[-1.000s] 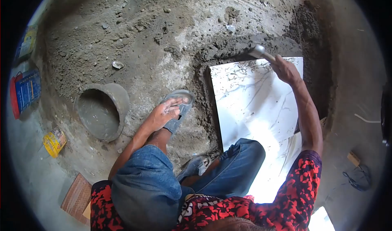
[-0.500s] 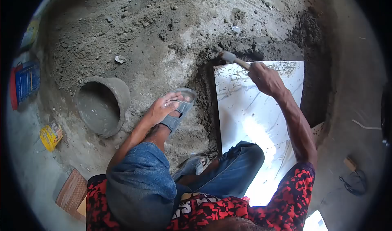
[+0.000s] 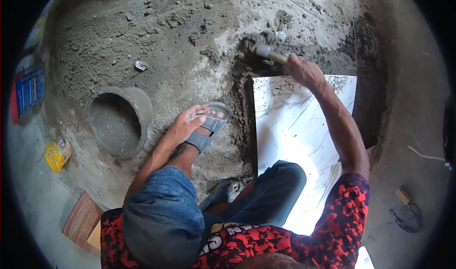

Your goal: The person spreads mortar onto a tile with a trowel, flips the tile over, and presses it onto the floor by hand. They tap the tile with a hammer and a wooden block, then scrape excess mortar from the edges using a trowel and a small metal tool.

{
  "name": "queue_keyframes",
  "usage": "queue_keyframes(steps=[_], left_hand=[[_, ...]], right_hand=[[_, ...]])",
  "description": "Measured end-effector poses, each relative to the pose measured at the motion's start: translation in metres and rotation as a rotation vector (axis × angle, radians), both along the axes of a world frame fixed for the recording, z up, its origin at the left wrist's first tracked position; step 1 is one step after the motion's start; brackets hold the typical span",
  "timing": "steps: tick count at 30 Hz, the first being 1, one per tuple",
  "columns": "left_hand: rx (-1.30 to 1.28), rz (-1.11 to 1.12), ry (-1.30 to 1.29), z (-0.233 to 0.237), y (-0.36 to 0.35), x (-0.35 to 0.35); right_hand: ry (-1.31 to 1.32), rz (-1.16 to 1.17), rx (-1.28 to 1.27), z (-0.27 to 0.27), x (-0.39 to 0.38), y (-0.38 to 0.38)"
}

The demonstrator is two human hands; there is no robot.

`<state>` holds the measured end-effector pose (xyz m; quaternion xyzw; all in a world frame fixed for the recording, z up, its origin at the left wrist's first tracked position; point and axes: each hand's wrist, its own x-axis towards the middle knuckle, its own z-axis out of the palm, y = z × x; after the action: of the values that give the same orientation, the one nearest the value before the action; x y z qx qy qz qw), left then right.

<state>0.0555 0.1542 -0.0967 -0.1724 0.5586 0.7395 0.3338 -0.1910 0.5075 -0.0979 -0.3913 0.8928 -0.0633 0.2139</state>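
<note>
My right hand [image 3: 305, 71] is closed around the wooden handle of a trowel [image 3: 275, 56]. The trowel's blade is blurred and carries grey mortar [image 3: 256, 42], just past the far left corner of a white marbled tile [image 3: 304, 102]. That tile lies flat under my right forearm, with mortar smears along its far end. My left hand [image 3: 186, 124] rests on my sandal [image 3: 212, 124], fingers laid over the foot straps and holding nothing. Rough wet mortar lies beside the tile's left and far edges.
A bucket [image 3: 146, 110] with grey slurry stands left of my foot. Farther left are a yellow tub [image 3: 58, 154] and a blue-and-red packet [image 3: 29, 92]. A string line [image 3: 355, 38] crosses beyond the tile. A brown patterned tile piece [image 3: 81, 221] and a cable [image 3: 406, 219] lie nearer me.
My right hand has moved slightly away from me and left with the trowel. Mortar now shows heaped at its blade, lifted off the bed. My left hand stays on the sandal.
</note>
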Motion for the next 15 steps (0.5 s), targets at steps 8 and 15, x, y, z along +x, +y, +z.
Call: queue_keyframes(steps=[8, 15], left_hand=[[0.035, 0.038, -0.005, 0.000, 0.002, 0.010], [0.013, 0.038, 0.006, 0.001, 0.010, -0.002]], right_hand=[[-0.270, -0.212, 0.002, 0.058, 0.018, -0.046], [-0.334, -0.281, 0.219, 0.015, 0.020, 0.029]])
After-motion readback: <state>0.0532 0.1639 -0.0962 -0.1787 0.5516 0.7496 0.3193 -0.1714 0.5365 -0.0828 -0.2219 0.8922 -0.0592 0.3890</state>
